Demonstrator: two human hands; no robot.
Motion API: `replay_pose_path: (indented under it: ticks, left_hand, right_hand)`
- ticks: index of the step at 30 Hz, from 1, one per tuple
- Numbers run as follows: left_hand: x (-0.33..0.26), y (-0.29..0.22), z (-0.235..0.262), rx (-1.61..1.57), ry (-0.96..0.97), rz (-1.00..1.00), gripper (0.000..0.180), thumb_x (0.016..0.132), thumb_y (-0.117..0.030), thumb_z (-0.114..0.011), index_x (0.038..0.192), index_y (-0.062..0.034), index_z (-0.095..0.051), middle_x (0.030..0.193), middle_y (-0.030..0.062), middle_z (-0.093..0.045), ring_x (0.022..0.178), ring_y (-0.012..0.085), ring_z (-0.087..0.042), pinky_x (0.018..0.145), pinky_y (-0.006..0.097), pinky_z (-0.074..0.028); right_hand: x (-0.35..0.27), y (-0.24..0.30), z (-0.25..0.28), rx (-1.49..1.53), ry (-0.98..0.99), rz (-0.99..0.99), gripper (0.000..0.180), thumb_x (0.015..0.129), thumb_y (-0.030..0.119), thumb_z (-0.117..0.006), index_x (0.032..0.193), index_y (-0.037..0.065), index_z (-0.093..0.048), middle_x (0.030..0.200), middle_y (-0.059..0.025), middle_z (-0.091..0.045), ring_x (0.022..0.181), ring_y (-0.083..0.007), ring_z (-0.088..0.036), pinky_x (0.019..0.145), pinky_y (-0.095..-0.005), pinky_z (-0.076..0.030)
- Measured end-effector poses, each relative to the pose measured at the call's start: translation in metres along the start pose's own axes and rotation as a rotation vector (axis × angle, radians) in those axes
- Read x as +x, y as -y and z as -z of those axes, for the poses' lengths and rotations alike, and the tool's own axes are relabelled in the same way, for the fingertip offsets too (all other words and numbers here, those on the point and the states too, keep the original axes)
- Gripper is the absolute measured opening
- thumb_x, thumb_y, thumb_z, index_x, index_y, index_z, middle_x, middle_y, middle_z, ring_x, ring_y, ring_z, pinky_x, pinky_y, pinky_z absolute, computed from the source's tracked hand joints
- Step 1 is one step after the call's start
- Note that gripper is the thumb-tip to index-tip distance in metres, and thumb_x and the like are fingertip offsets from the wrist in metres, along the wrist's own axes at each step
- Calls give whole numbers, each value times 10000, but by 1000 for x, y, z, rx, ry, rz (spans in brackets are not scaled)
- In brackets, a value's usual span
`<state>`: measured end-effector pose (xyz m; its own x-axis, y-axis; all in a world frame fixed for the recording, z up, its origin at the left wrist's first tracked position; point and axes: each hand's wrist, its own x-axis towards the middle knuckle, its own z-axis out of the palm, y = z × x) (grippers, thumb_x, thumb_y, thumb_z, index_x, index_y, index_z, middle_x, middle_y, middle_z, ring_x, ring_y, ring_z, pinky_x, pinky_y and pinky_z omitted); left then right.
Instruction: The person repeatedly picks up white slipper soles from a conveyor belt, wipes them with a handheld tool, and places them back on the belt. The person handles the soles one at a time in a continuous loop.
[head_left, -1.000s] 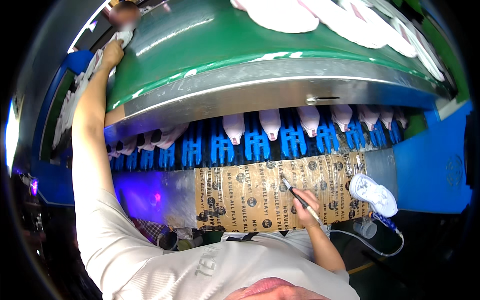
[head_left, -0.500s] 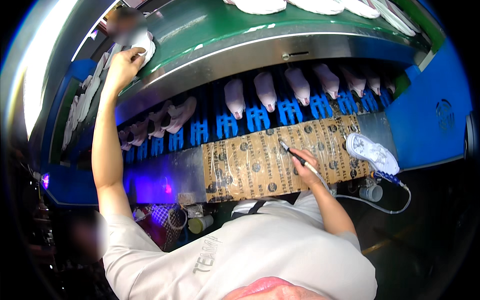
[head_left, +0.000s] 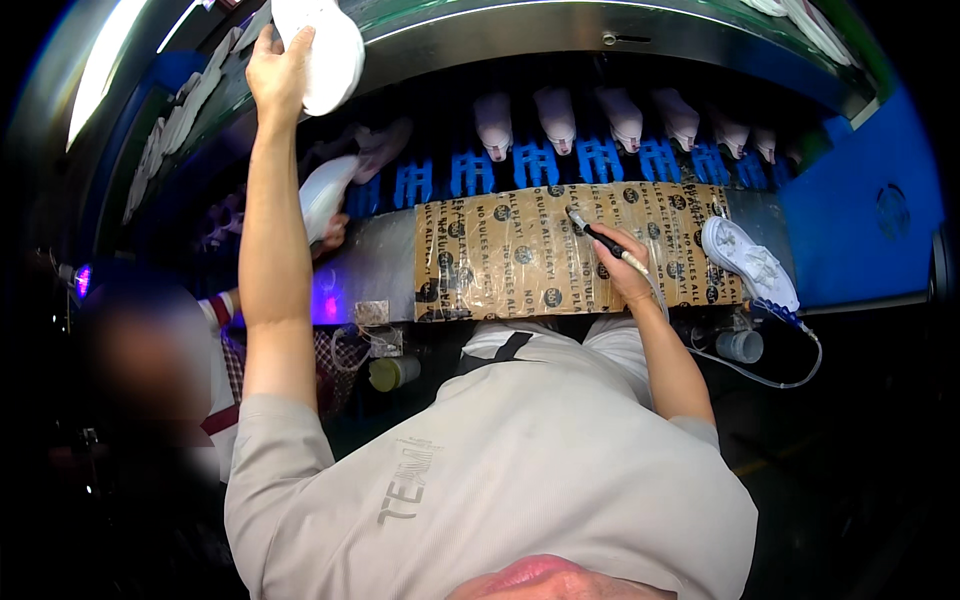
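My left hand [head_left: 279,78], raised at the upper left, grips a white shoe sole [head_left: 338,58] by its edge, thumb on the near side. The sole hangs over the front of the conveyor, its top end cut off by the picture's edge. In my right hand [head_left: 624,268] is a slim brush [head_left: 594,232] with a dark handle and a thin pale hose. Its tip points up and left, over the cardboard-covered bench [head_left: 500,270]. Another white sole [head_left: 745,258] lies at the bench's right end, apart from my right hand.
Pale pink shoe uppers [head_left: 556,120] stand in a row on blue holders [head_left: 535,165] behind the bench. At the left, a co-worker's hand [head_left: 332,234] holds a white shoe part [head_left: 326,192]. A cup [head_left: 740,346] and a jar [head_left: 393,373] hang near the bench's front edge.
My left hand has lifted the white sole off the green conveyor and brought it rightward. A co-worker's hand with a white shoe part has appeared at the left. My right hand still holds the brush.
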<state>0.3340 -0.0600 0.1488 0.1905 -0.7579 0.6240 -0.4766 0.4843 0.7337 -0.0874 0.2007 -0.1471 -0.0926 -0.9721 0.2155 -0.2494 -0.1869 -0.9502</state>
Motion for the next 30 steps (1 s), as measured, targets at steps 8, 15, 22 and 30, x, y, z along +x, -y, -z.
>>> replay_pose_path:
  ticks: [8,15,22,30]
  left_hand:
    - [-209,-34,-34,-810,287,629,481,983,-281,-555,1249,119,-585,1048,210,-747,867,282,-778,782,349,-656]
    - [-324,-27,-86,-1244,446,1083,865,1035,-697,-71,1473,-73,-480,1271,218,-663,1097,352,-714,870,472,-648]
    - [-351,-36,-106,-1201,413,1088,769,1079,-635,-114,1462,-71,-469,1297,168,-629,1159,279,-672,990,418,-584]
    - [-340,-28,-96,-1234,445,1077,806,1060,-665,-149,1441,-55,-513,1337,150,-627,1207,276,-645,1031,435,-559]
  right_hand:
    - [1,47,-2,581,-138,-233,286,965,110,-695,1221,-17,-680,832,-10,-636,719,-72,-539,660,-207,-432]
    - [11,110,-20,550,69,-165,231,943,72,-711,1167,19,-735,917,-18,-695,756,-78,-586,688,-230,-482]
    - [36,133,-56,-168,83,467,267,831,42,-789,1099,46,-787,917,-107,-747,794,-191,-695,702,-315,-558]
    - [33,137,-38,108,249,196,284,868,72,-774,1151,53,-781,1006,-105,-759,882,-167,-671,781,-320,-531]
